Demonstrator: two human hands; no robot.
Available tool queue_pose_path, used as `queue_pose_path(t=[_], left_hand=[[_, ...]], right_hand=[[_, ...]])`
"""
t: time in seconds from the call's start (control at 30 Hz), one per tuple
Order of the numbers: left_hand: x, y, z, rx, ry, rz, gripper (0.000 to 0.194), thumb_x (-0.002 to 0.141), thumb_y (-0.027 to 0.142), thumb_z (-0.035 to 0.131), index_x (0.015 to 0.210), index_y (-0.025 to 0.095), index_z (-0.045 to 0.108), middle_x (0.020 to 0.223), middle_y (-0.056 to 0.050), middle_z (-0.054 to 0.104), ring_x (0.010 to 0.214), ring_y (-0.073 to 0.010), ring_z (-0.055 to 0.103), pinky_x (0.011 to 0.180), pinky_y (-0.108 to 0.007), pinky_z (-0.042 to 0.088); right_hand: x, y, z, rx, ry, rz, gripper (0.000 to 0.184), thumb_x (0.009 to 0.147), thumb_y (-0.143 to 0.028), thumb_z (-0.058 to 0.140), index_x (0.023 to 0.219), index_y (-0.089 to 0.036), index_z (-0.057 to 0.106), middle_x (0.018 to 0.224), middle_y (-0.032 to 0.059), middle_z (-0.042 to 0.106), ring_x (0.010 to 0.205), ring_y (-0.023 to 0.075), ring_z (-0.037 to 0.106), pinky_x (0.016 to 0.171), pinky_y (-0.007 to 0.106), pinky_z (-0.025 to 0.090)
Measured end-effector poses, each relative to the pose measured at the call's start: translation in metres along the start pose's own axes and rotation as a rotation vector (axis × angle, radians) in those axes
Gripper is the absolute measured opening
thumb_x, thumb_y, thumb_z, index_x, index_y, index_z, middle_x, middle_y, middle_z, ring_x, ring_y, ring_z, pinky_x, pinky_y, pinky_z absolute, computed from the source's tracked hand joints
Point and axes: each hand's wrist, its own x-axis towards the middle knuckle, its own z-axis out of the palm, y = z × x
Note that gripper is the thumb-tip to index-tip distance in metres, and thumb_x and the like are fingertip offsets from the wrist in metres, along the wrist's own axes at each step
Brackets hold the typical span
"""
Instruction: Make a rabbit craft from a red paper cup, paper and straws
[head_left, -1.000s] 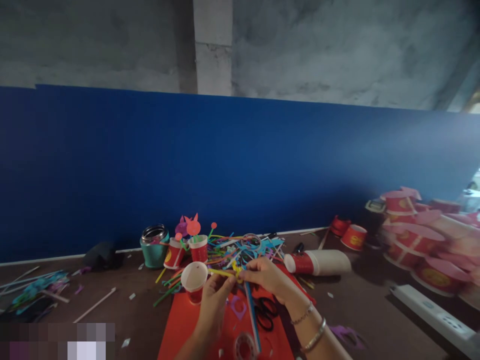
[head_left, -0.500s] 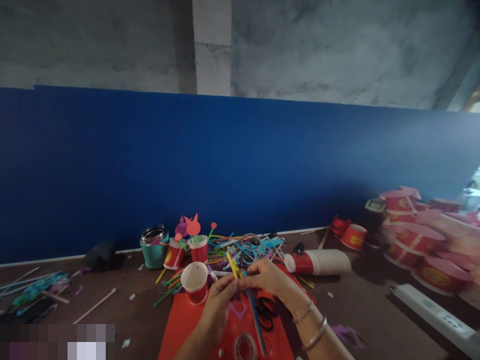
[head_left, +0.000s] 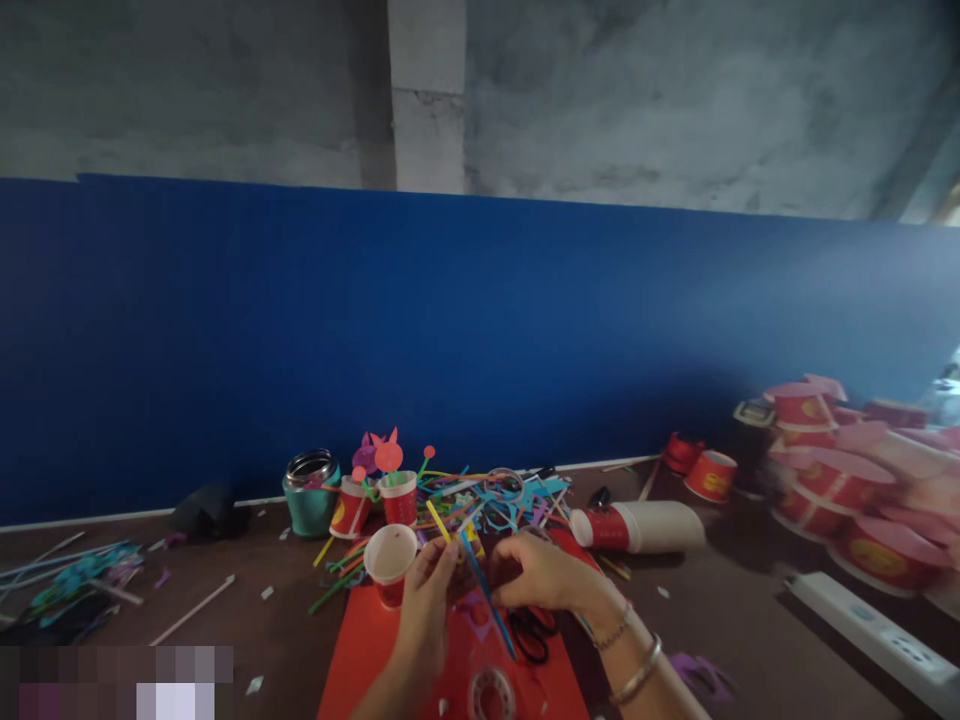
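Observation:
Between the thumb and fingers of my left hand (head_left: 426, 605) is a yellow straw (head_left: 439, 521), pointing up and to the left. My right hand (head_left: 538, 575) is curled, its fingertips at a slanting blue straw (head_left: 487, 592) that they seem to pinch. A red-and-white paper cup (head_left: 391, 565) stands upright just left of my left hand. Below the hands lies a red sheet (head_left: 356, 655) with a purple paper cut-out (head_left: 478, 612), black scissors (head_left: 534, 640) and a roll of tape (head_left: 492, 692) on it.
Behind the hands is a heap of coloured straws and scraps (head_left: 517, 498). A teal metal jar (head_left: 310, 508) stands at the back left. A stack of cups (head_left: 637, 526) lies on its side to the right, near a white power strip (head_left: 874, 630) and pink-topped cups (head_left: 840, 480).
My hands have moved apart, the left one toward the cup. The yellow straw went left with it. The blue straw has shifted up and left and now slants more.

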Motion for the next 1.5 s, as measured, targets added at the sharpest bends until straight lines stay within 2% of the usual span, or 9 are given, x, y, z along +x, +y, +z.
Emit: queue_pose_path(t=[0.17,0.3,0.5,0.63,0.83,1.03,1.13,1.33,1.5], left_hand=[[0.003,-0.004,-0.002,0.04,0.017,0.044,0.036,0.06,0.043,0.076,0.078,0.016,0.062,0.068,-0.002,0.067,0.062,-0.0159,0.063,0.059,-0.026,0.048],[0.006,-0.006,-0.005,0.137,0.038,0.067,0.04,0.057,0.048,0.076,0.074,0.015,0.061,0.06,0.0,0.061,0.052,-0.0128,0.058,0.054,-0.024,0.046],[0.007,-0.007,-0.002,0.13,-0.019,0.051,0.04,0.055,0.047,0.078,0.067,0.014,0.058,0.05,0.005,0.052,0.041,-0.0075,0.047,0.043,-0.02,0.037],[0.005,-0.003,0.0,0.112,-0.007,0.053,0.039,0.056,0.046,0.077,0.068,0.014,0.058,0.051,0.005,0.052,0.044,-0.0072,0.049,0.046,-0.019,0.04],[0.003,0.0,0.001,0.02,0.102,0.049,0.038,0.056,0.043,0.079,0.068,0.017,0.055,0.057,0.004,0.058,0.052,-0.0105,0.057,0.056,-0.023,0.047],[0.002,-0.004,-0.001,0.153,0.034,0.047,0.039,0.058,0.048,0.075,0.076,0.015,0.061,0.061,-0.001,0.064,0.055,-0.0151,0.061,0.052,-0.023,0.046],[0.001,-0.005,-0.002,0.192,0.01,0.029,0.038,0.061,0.048,0.073,0.076,0.015,0.062,0.067,-0.003,0.067,0.058,-0.0169,0.063,0.05,-0.023,0.045],[-0.001,-0.003,0.001,0.181,-0.036,-0.017,0.04,0.06,0.042,0.076,0.086,0.014,0.067,0.071,-0.006,0.07,0.06,-0.018,0.064,0.052,-0.025,0.046],[-0.001,0.0,0.005,0.155,-0.015,0.007,0.04,0.056,0.039,0.079,0.086,0.013,0.071,0.069,-0.006,0.071,0.055,-0.016,0.062,0.05,-0.023,0.045]], right_hand=[[0.001,0.005,0.001,-0.127,-0.014,0.021,0.011,0.057,-0.022,0.067,0.065,-0.015,0.07,0.055,-0.0046,0.061,0.051,0.0093,0.049,0.046,0.018,0.032],[-0.002,0.002,-0.008,-0.1,0.073,0.026,0.014,0.059,-0.017,0.061,0.068,-0.015,0.071,0.059,-0.0017,0.066,0.055,0.0116,0.054,0.05,0.019,0.037],[-0.003,-0.005,-0.018,0.091,0.258,0.007,0.014,0.061,-0.024,0.063,0.066,-0.014,0.07,0.059,0.0022,0.068,0.055,0.013,0.057,0.052,0.022,0.04],[-0.001,-0.009,-0.016,0.184,0.314,0.055,0.013,0.061,-0.025,0.064,0.066,-0.014,0.068,0.055,0.0012,0.065,0.052,0.0119,0.055,0.052,0.022,0.04],[-0.004,-0.01,-0.014,0.277,0.161,-0.049,0.02,0.057,-0.025,0.07,0.074,-0.015,0.068,0.069,0.0001,0.067,0.064,0.0129,0.058,0.06,0.023,0.045],[-0.015,-0.008,-0.017,-0.07,-0.003,-0.009,0.03,0.062,-0.039,0.072,0.082,-0.016,0.072,0.071,0.0019,0.067,0.069,0.0165,0.058,0.061,0.024,0.044],[-0.018,-0.01,-0.017,-0.086,-0.068,-0.018,0.036,0.061,-0.038,0.073,0.09,-0.017,0.072,0.078,0.0023,0.068,0.071,0.0162,0.059,0.06,0.022,0.043],[-0.01,-0.004,-0.01,0.018,-0.064,0.076,0.022,0.06,-0.016,0.063,0.08,-0.017,0.072,0.06,-0.0018,0.066,0.053,0.0115,0.055,0.05,0.02,0.04],[-0.01,0.0,-0.016,0.1,-0.047,-0.013,0.024,0.059,-0.02,0.068,0.083,-0.015,0.072,0.074,0.0011,0.07,0.07,0.0148,0.062,0.065,0.023,0.047]])
